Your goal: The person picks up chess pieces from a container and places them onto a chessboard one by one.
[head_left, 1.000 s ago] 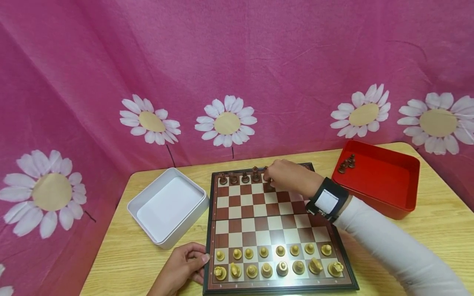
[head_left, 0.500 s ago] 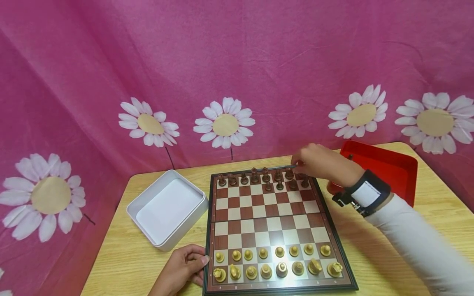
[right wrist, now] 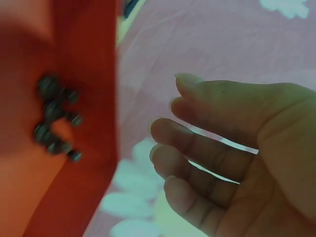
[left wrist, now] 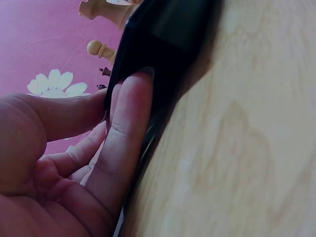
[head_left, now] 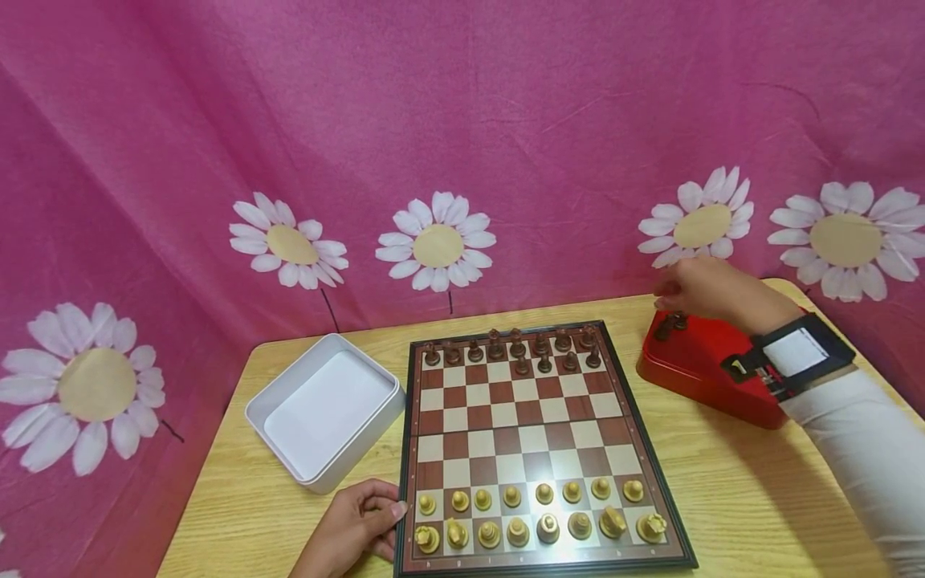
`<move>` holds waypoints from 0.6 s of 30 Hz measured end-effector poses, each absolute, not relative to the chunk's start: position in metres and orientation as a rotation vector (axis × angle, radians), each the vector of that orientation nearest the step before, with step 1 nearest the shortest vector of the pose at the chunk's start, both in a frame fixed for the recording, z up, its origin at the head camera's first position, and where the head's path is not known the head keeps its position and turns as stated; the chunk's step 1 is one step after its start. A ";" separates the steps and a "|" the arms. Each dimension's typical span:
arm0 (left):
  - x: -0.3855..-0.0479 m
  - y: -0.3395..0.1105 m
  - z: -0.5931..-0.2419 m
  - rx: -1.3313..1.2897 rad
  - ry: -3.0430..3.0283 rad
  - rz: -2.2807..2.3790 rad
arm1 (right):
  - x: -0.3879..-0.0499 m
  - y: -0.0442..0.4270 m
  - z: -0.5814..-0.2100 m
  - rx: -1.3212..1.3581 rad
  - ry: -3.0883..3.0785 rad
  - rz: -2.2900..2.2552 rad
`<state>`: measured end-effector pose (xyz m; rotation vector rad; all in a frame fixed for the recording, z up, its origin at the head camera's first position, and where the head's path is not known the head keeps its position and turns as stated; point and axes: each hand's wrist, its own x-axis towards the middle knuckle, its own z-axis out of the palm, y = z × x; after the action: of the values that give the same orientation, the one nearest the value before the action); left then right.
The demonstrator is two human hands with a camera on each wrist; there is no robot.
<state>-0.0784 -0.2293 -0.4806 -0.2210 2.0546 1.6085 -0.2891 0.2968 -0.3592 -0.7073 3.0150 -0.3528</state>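
A chessboard (head_left: 531, 437) lies on the table with light pieces (head_left: 518, 531) in two rows at its near side. Dark pieces (head_left: 495, 347) line its far edge, and a few dark pawns (head_left: 545, 364) stand before them on the right. My left hand (head_left: 354, 522) grips the board's left edge near the front corner, thumb against the frame (left wrist: 153, 44). Over the far left part of the red box (head_left: 694, 385) hovers my right hand (head_left: 711, 291); its fingers are relaxed with nothing between them in the right wrist view. Dark chess pieces (right wrist: 52, 113) lie in the box below it.
A white box (head_left: 328, 413) with nothing in it sits left of the board. Behind the wooden table (head_left: 238, 482) hangs a pink cloth (head_left: 347, 120) with daisies. The red box stands right of the board, partly covered by my right forearm.
My right hand has moved right from the board's far rows to over the red box. More dark pawns show on the board than its arm left visible before. My left hand stays put.
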 end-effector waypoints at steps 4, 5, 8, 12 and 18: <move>-0.078 -0.230 -0.481 -0.215 2.036 1.622 | -0.294 0.314 -0.370 -0.670 3.016 -0.338; -0.078 -0.230 -0.481 -0.214 2.031 1.625 | -0.295 0.317 -0.372 -0.662 3.012 -0.336; -0.077 -0.230 -0.481 -0.214 2.018 1.634 | -0.298 0.325 -0.378 -0.626 2.997 -0.313; -0.077 -0.230 -0.480 -0.220 2.011 1.643 | -0.302 0.332 -0.386 -0.572 2.971 -0.265; -0.078 -0.228 -0.479 -0.247 1.998 1.666 | -0.307 0.340 -0.400 -0.547 2.919 -0.267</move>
<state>-0.0782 -0.2284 -0.4785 -0.2475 1.9976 1.6659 -0.3071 0.3400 -0.3998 -0.5471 2.9190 -0.2672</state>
